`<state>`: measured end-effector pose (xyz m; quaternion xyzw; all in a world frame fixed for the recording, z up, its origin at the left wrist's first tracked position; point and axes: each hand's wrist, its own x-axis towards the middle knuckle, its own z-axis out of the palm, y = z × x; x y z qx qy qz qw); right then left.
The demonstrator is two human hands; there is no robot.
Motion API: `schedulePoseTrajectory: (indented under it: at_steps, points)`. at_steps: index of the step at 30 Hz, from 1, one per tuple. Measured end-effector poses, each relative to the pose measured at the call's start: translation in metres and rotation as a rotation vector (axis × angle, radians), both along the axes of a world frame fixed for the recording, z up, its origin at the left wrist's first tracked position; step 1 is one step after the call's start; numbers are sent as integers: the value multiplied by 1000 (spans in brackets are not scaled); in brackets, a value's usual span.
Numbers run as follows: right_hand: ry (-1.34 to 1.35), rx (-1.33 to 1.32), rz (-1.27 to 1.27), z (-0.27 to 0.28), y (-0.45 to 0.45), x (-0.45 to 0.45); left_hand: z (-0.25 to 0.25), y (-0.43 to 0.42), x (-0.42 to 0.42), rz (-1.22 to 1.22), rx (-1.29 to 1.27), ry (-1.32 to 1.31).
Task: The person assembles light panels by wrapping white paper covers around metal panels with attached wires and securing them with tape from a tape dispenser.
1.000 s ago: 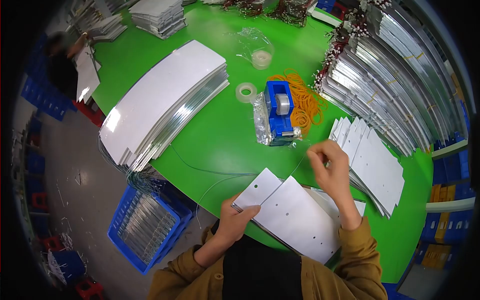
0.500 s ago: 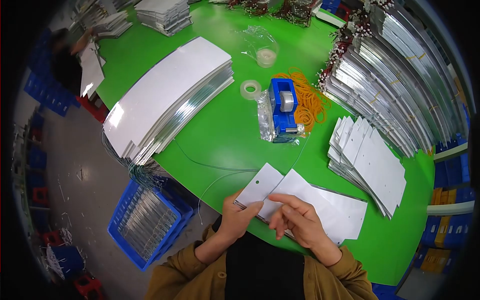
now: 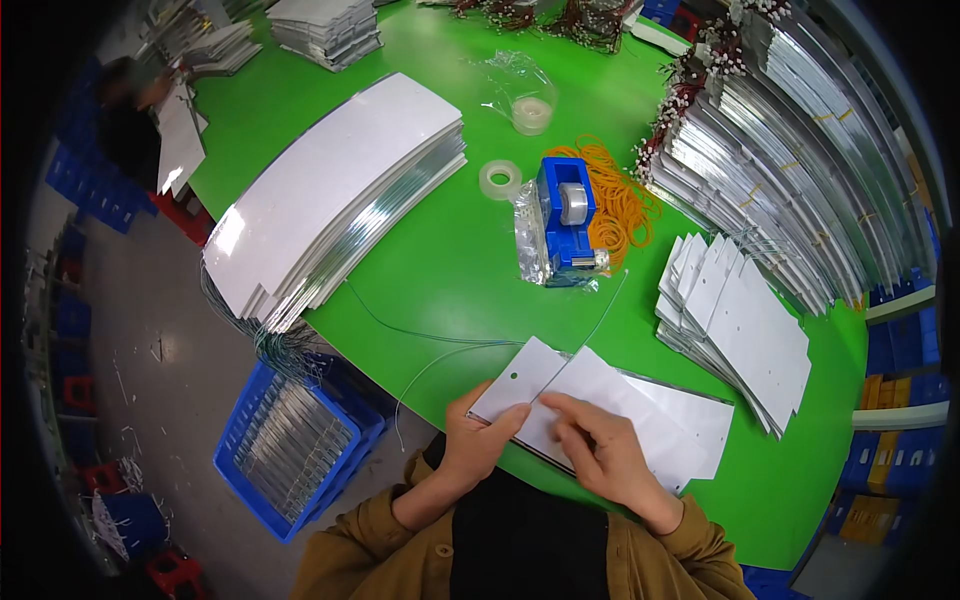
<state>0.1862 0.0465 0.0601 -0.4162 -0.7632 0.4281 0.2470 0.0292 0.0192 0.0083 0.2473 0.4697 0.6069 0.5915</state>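
A white flat panel (image 3: 519, 381) with a small hole near its end lies at the table's front edge, with thin green wires (image 3: 470, 341) trailing from it. My left hand (image 3: 478, 437) is closed around the panel's left end, its thumb on top. A thin wire (image 3: 607, 308) runs up across the panel toward the tape dispenser. My right hand (image 3: 612, 450) rests over a second white panel (image 3: 607, 400), its index fingertip touching near the wire and its thumb apart. Beneath them more white sheet (image 3: 705, 420) extends right.
A blue tape dispenser (image 3: 568, 225) stands mid-table beside orange rubber bands (image 3: 622, 205) and tape rolls (image 3: 500, 180). Stacked panels (image 3: 340, 170) lie left, a smaller pile (image 3: 755, 335) right. A blue crate (image 3: 290, 450) sits below the table's left edge. Another person (image 3: 130, 115) works far left.
My right hand has turned more palm-down and its index finger has come down onto the panel. The panel's left end has shifted slightly down, still held in my left hand.
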Motion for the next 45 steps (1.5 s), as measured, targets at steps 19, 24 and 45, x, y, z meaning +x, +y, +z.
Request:
schedulePoseTrajectory:
  at_steps: [19,24,45]
  points:
    - [-414,482,-355,10,47,11,-2,-4,-14,-315,141,313]
    - [-580,673,-635,62,114,83,-3,4,-5,-272,184,-84]
    - [-345,463,-181,-22,36,25,-5,5,-14,-117,262,361]
